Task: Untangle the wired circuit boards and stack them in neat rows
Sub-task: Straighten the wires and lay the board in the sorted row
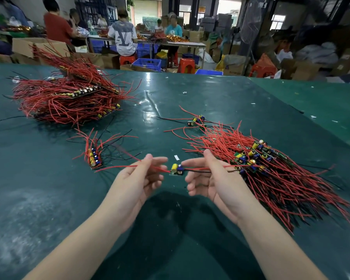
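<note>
Both hands, left hand (143, 176) and right hand (208, 174), pinch one light board's (176, 170) floppy wires; grip leads near the solder joints.

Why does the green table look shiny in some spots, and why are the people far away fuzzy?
Head view: overhead lights glare white off the table around its middle; the arms cast a dark shadow near the bottom edge; the background workers look soft, their faces blurred; the wide lens bends the table's far edge. The hands look sharp.

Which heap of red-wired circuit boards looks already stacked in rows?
The tall heap of red-wired boards at far left: its boards lie in layered rows. The heap at right is jumbled.
</note>
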Demonstrator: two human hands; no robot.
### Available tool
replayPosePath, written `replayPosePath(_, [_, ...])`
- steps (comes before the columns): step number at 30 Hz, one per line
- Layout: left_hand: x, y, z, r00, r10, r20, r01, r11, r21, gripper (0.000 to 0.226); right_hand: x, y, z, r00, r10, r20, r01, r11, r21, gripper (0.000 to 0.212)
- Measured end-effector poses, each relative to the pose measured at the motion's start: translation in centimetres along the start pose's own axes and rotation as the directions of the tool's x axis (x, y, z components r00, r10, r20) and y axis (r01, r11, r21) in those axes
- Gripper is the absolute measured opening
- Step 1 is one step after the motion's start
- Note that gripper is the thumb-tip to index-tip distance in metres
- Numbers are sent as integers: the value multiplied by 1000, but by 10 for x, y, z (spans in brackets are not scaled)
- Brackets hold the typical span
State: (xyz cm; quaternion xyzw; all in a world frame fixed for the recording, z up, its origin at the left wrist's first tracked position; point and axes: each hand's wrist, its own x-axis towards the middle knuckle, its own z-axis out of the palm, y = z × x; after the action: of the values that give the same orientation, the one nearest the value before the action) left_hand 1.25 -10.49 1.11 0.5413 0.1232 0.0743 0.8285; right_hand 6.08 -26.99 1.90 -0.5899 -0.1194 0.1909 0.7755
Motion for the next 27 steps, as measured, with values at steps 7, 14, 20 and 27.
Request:
replayPosePath(7, [4,14,-7,998,0,-56,-8,991,-135,35,-1,-5,-6,997,20,-71,-19,999,27,65])
replayPosePath(14, [5,15,-8,995,-97,-18,88,955,-284,39,-1,-7,0,989,66,-131,-39,980,197,59])
replayPosePath(20, [2,11,-9,992,24,126,0,983,-186,19,0,-4,-2,992,-45,-117,57,993,100,53])
replayPosePath(27, [-2,4,-4,983,79,164,-64,993,-98,19,-2,1,0,993,-102,-56,94,986,-137,31])
